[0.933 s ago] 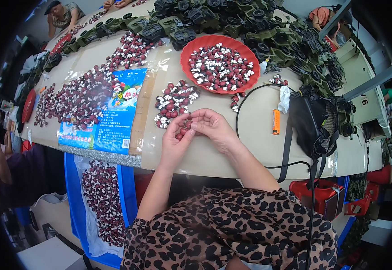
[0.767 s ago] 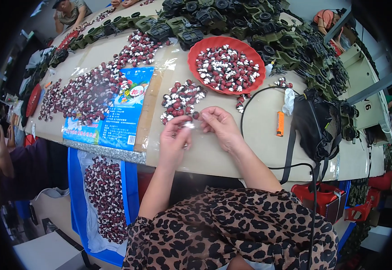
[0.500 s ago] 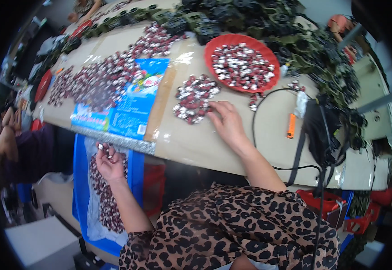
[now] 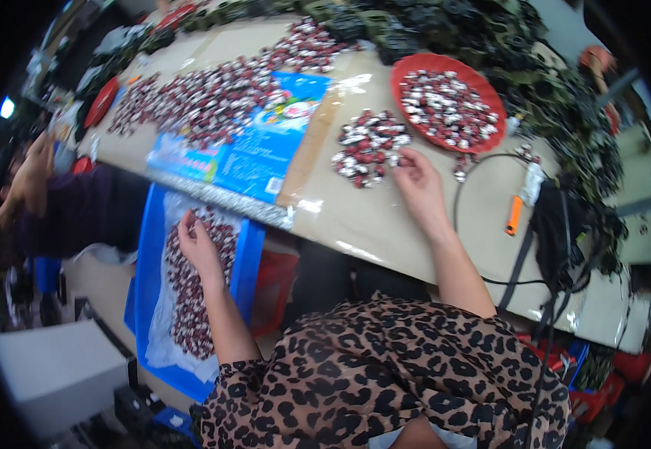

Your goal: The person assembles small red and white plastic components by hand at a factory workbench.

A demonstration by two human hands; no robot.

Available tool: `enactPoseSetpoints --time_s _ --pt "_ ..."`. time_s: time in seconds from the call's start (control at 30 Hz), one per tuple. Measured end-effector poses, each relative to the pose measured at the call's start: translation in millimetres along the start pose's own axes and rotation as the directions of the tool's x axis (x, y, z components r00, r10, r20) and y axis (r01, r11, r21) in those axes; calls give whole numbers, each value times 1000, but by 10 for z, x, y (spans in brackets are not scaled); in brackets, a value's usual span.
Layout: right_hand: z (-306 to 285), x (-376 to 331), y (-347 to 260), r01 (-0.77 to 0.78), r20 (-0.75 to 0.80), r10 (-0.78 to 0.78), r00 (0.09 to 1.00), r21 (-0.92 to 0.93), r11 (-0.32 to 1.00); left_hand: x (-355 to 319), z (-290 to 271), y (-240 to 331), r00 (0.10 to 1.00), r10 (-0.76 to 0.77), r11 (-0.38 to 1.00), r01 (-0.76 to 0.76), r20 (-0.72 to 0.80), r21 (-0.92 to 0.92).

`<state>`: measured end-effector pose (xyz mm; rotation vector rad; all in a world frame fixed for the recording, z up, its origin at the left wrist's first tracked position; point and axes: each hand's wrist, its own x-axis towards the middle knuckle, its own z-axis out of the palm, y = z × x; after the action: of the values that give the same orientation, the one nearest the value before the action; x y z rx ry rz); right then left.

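Observation:
Small red-and-silver pieces lie in a compact pile (image 4: 370, 148) on the beige tabletop (image 4: 355, 217). My right hand (image 4: 421, 183) rests at that pile's right edge, thumb and fingers curled together; whatever is between the fingertips is too small to make out. Over a blue bin (image 4: 249, 251) below the table's front edge hovers my left hand (image 4: 200, 243), its fingers loosely stretched and no piece visible in them. More of the same pieces (image 4: 191, 314) fill the bin, on a whitish plastic liner (image 4: 162, 352). A red scalloped bowl (image 4: 399, 90) behind my right hand also holds such pieces.
A wide spread of pieces (image 4: 213, 97) partly covers a blue printed sheet (image 4: 254, 168). An orange-handled tool (image 4: 515, 215), a black cable (image 4: 456, 194) and a black bag (image 4: 557, 224) lie at right. Dark green gear (image 4: 520, 75) lines the back. Another person (image 4: 78, 209) sits at left.
My left hand has turned over above the bin; the pieces seen in its fingers before no longer show. My right hand's fingers have drawn together at the pile. The whole view has shifted.

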<state>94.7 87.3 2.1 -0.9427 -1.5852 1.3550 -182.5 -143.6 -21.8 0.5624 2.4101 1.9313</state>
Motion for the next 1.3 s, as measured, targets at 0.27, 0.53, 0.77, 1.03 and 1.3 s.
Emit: enactPoseSetpoints --time_s 0.27,0.53,0.77,1.03,1.3 --pt "-146 -65 -67 -445 308 321 896 592 672 -939 1590 962 735 96 892 236 671 -386" --pt "-164 -99 -80 -472 355 311 882 648 598 -1182 1857 985 601 278 860 193 749 -473" --pt "-200 -112 -160 -542 407 363 839 550 635 -1228 1829 1062 629 209 777 358 748 -518" --pt "-185 -144 -230 -598 435 415 799 506 622 -1169 1833 978 652 209 826 281 729 -488" --pt "-167 -163 -244 -602 483 379 790 491 629 -1128 1805 985 615 146 787 403 775 -467"
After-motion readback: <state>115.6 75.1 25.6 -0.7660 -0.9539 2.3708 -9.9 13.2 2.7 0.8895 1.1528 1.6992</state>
